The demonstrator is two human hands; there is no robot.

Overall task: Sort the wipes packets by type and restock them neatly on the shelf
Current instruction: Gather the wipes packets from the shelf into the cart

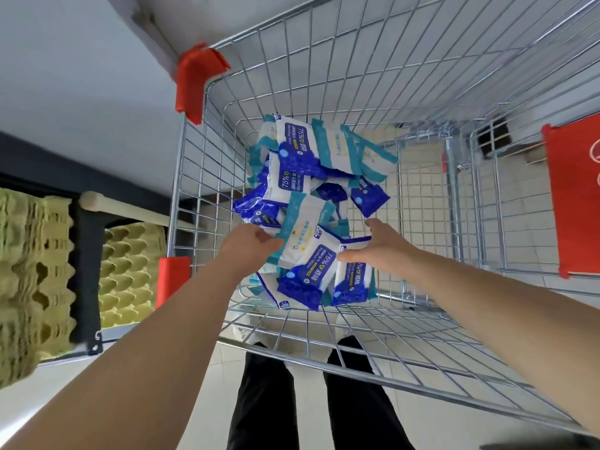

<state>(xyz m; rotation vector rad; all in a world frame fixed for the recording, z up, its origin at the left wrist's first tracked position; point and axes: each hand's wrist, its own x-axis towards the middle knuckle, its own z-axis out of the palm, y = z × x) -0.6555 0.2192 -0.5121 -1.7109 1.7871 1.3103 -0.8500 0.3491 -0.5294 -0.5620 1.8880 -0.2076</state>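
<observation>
wipes packets [293, 147] — "75%" | "Alcohol Wipes"

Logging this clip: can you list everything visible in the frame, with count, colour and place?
Wire cart: one, silver, centre and right.
Blue wipes packets: several, blue and white, piled in the cart; overlap hides the exact count.
Teal wipes packets: several, teal and white, mixed into the same pile.
Corner guards: two, red, on the cart's left corners.
Panel: one, red, at the cart's right end.
Egg trays: stacks, yellow-green, on the shelving at left.
Legs: two, black trousers, bottom centre.
Left hand: one, grips a teal-edged packet at the pile's near side.
Right hand: one, fingers spread, touching the pile.
</observation>
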